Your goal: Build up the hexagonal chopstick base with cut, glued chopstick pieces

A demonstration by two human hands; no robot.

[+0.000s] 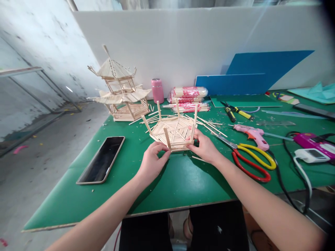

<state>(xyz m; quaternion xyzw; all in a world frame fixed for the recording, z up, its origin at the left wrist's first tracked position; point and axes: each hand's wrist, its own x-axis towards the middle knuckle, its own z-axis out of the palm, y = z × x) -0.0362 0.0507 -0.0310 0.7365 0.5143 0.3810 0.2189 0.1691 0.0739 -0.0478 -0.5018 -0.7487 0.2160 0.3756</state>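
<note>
A many-sided base of thin wooden sticks [175,129] lies on the green table, with several upright posts around its edge. At its front left corner, my left hand [154,160] is closed, thumb and finger pinched at the foot of a post [166,138]. My right hand [202,143] grips the front right corner, its fingers around the lower part of another post [192,132]. Behind to the left stands a two-tiered stick pavilion [120,87]. Loose sticks [211,123] lie behind and to the right of the base.
A phone [102,160] lies at the left. Scissors [251,162], a pink glue gun [252,136], pliers [237,112] and cables are on the right. Wrapped stick bundles [188,97], a pink bottle [157,91] and blue boards [232,84] stand or lie at the back.
</note>
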